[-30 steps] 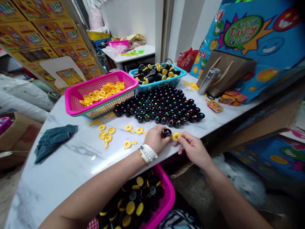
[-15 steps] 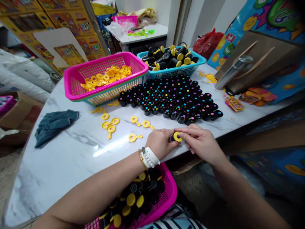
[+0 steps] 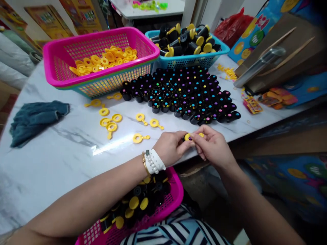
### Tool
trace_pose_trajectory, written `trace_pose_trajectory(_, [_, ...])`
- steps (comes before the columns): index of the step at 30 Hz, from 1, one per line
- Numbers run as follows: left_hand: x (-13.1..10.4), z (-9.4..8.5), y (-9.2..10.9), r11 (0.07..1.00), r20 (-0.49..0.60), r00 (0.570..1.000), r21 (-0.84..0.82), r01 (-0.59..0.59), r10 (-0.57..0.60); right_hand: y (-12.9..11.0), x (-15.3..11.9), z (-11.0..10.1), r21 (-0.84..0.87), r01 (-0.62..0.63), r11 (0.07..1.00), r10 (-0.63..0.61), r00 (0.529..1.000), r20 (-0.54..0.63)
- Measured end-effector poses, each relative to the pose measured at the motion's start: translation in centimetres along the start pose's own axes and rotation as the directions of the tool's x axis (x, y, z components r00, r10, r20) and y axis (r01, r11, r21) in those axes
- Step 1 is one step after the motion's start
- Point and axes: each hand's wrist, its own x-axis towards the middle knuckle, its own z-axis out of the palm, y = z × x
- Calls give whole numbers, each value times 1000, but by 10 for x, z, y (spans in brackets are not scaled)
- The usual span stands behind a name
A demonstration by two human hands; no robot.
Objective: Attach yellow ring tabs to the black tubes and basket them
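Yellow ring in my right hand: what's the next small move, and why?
Probably press the yellow ring evenly onto the black cup: your left hand holds the cup, and your right hand holds the ring at its mouth. Whether it is seated is hidden, so gentle pressure seems wise.

Desk (image 3: 63, 170) across frame. Upper left: first basket (image 3: 107, 79), loops (image 3: 109, 56) inside. Right of it: second basket (image 3: 189, 62), capped containers (image 3: 176, 44) heaped within. Cups (image 3: 178, 95) in front, centre of frame. Loose loops (image 3: 108, 128) left of centre, cloth (image 3: 39, 120) farther left. Upper right: flask (image 3: 258, 68) before paper bag (image 3: 291, 61). Left hand (image 3: 170, 148), right hand (image 3: 214, 146) before cups, held loop (image 3: 187, 137) between. Bottom centre: third basket (image 3: 176, 190).
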Motion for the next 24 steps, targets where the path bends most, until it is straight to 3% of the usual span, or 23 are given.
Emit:
trace_pose_trajectory(8, [1,4,-3,999,-9,1000,48,6,-5,1,-6,-1,-103,100,990,-105,993,-46])
trace_pose_trajectory(20, [1,5,-6,998,-6,1000,61,19,-18,-4,-1,-1,-147,53,988,-57,998,-27])
trace_pose_trajectory(24, [2,3,-5,999,-3,1000,50,7,-7,-6,-5,1,-200,82,976,-91,995,-40])
